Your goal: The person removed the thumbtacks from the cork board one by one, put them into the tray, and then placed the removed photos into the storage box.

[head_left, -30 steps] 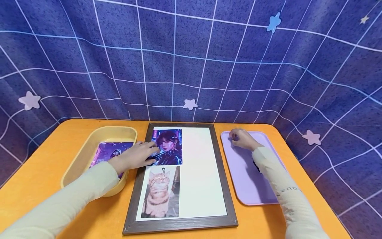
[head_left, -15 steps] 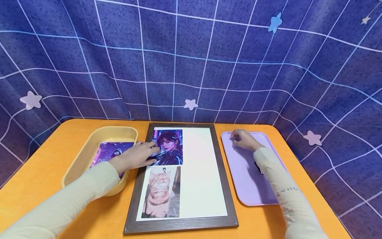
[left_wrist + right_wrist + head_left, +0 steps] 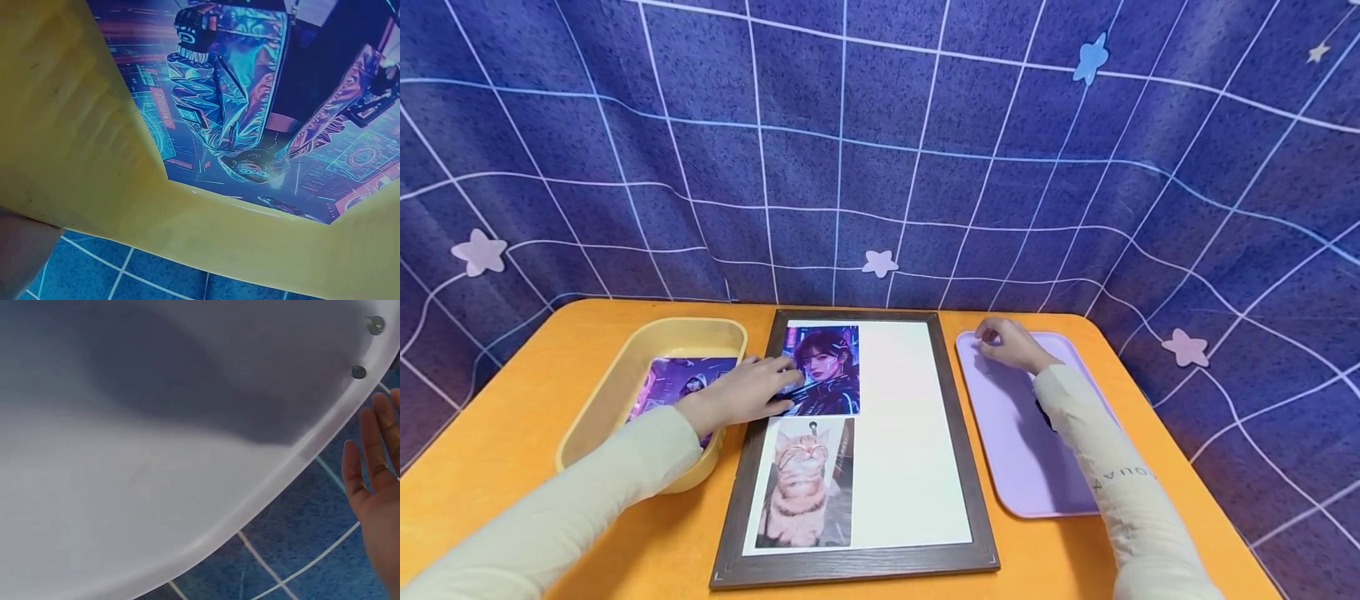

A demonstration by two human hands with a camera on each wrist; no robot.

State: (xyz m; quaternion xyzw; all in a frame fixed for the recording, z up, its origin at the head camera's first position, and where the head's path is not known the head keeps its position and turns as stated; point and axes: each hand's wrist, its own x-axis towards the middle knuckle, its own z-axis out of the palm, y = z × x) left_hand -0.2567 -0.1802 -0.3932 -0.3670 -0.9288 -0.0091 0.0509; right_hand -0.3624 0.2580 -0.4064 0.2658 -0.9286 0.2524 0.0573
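My left hand (image 3: pixel 748 390) rests on the left edge of a picture of a dark-haired figure (image 3: pixel 831 375), its fingers fairly straight. This picture lies at the upper left of a dark-framed white board (image 3: pixel 917 433). Below it is a cat photo (image 3: pixel 801 483), with a small metal pin (image 3: pixel 812 426) at its top. My right hand (image 3: pixel 1015 346) is over the far left corner of a purple tray (image 3: pixel 1015 450), thumb and index finger brought together. Whether they pinch anything is hidden. Two small metal pins (image 3: pixel 358 372) lie near the tray's rim in the right wrist view.
A yellow bin (image 3: pixel 583 417) stands left of the board, with a purple cyberpunk picture (image 3: pixel 673 379) inside, seen close in the left wrist view. My left forearm crosses the bin. A dark object (image 3: pixel 1045 415) shows beside my right sleeve. A blue curtain (image 3: pixel 880 167) hangs behind the orange table (image 3: pixel 647 542).
My right hand dips slightly toward the tray's corner, then rises a little and shifts left. The left hand and both board pictures stay in place.
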